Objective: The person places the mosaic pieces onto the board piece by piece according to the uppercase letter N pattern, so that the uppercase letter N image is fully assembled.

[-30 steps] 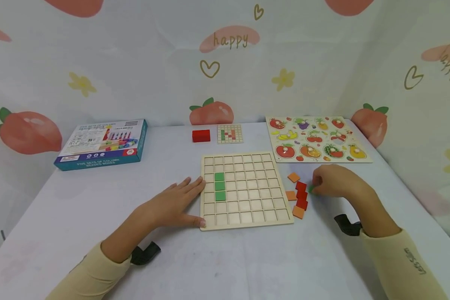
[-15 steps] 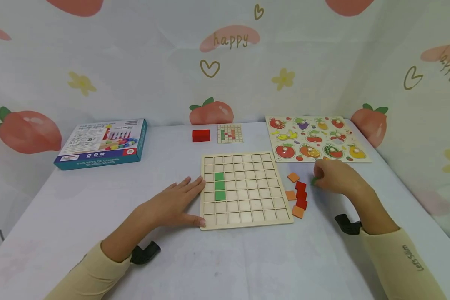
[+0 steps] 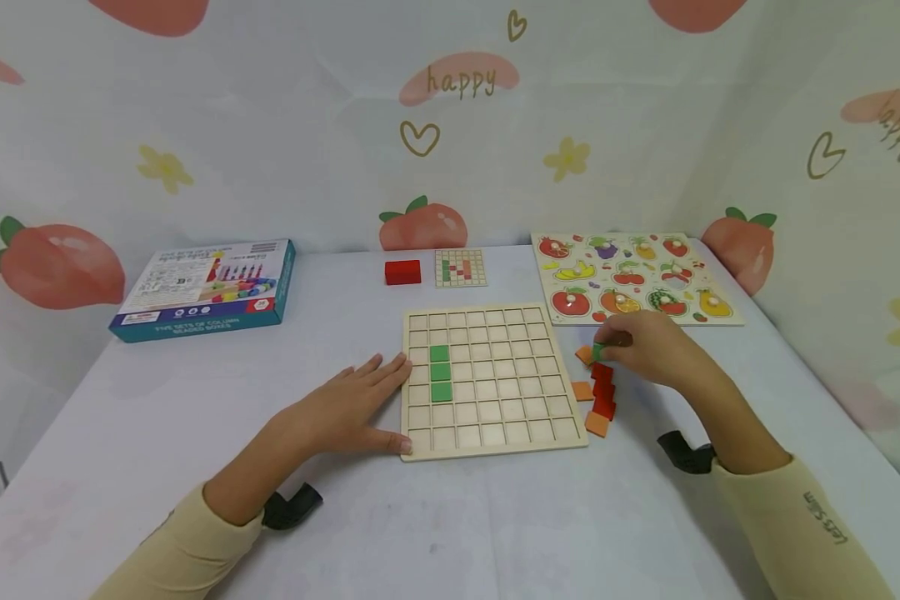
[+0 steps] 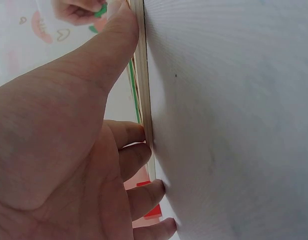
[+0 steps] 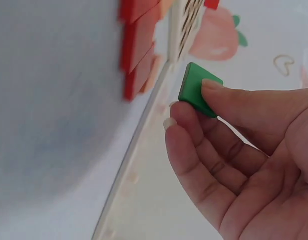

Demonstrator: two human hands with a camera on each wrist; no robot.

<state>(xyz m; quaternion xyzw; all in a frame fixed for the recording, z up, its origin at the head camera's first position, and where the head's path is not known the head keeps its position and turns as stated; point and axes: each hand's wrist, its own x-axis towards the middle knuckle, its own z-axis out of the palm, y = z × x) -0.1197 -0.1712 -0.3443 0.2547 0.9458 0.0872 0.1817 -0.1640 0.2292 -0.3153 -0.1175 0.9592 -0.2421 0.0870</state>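
The wooden grid board [image 3: 495, 379] lies mid-table with several green tiles [image 3: 439, 372] in one column near its left side. At its left edge rests the left hand [image 3: 345, 408], fingers spread and thumb on the near corner; the left wrist view shows that hand [image 4: 69, 120] against the board's edge [image 4: 144, 75]. Between thumb and fingers the right hand [image 3: 656, 350] pinches a green tile [image 3: 597, 352], raised near the loose tiles. In the right wrist view the right hand [image 5: 243, 145] holds this green tile [image 5: 196, 87] by its faces.
Right of the board lie red tiles [image 3: 603, 392] and orange tiles [image 3: 596, 424]. Behind stand a red block [image 3: 402, 272], a small pattern card [image 3: 461, 267] and a fruit puzzle board [image 3: 637, 279]. A blue box [image 3: 202, 287] is at the back left.
Having moved a little right and back at first, the right hand has swung left with the green tile lifted beside the orange and red tiles. The left hand stays in place.
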